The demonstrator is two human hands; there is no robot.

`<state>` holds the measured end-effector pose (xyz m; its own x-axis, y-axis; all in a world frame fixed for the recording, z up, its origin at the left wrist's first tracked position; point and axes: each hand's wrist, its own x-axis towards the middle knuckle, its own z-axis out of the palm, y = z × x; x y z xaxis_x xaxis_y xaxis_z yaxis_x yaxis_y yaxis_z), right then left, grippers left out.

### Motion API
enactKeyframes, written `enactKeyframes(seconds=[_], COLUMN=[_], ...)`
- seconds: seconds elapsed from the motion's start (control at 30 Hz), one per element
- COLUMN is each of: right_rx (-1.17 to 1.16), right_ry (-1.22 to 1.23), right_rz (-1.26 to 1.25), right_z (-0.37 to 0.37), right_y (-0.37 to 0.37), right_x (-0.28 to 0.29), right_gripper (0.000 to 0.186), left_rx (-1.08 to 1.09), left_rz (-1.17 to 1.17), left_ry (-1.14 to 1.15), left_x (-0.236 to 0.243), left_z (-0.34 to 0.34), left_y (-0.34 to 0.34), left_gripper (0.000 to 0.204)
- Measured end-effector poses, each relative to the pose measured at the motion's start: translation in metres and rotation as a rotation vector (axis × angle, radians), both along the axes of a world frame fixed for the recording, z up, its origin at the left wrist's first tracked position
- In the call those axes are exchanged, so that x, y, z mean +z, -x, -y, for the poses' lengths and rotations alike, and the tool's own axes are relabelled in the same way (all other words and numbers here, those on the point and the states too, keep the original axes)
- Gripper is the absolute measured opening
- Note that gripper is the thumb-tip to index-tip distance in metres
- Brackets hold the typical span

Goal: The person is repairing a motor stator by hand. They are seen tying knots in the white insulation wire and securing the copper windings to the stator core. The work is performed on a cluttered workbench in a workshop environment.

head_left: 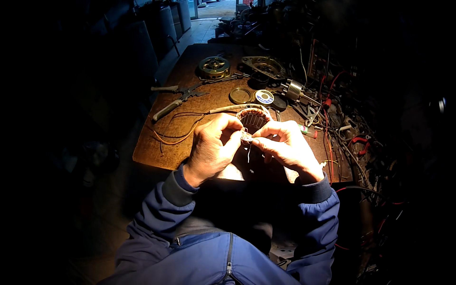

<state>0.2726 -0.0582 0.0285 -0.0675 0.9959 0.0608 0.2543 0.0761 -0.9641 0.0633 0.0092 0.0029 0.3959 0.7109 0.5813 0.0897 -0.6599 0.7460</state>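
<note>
My left hand [213,145] and my right hand [285,145] meet over the near edge of a wooden workbench [190,80]. Between their fingertips they pinch a small pale wire end [246,138], with a thin strand hanging below it. Just behind the fingers lies a round motor stator with copper windings [253,118]. Both forearms are in blue jacket sleeves.
Pliers [178,97] and loose orange wires [178,130] lie to the left. A round motor part [214,66], a metal end cover [262,66], a ring [240,95], a solder spool [264,97] and a rotor shaft [295,89] sit further back. Tangled red and dark cables [351,137] crowd the right.
</note>
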Motion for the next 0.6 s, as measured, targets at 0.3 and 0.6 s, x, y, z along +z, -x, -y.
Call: enactKeyframes(seconds=[0.3,0.6], right_rx=[-0.009,0.001], right_ry=[-0.002,-0.002], right_rz=[-0.036,-0.054], right_z=[0.0,-0.001], right_y=[0.0,-0.001], right_x=[-0.003,-0.005], right_gripper=[0.022,0.022], left_rx=[-0.349,-0.488], left_rz=[0.07,0.06], left_ry=[0.654,0.697], left_x=[0.006,0.007], left_z=[0.001,0.003], left_y=[0.012,0.018], left_gripper=[0.018,0.018])
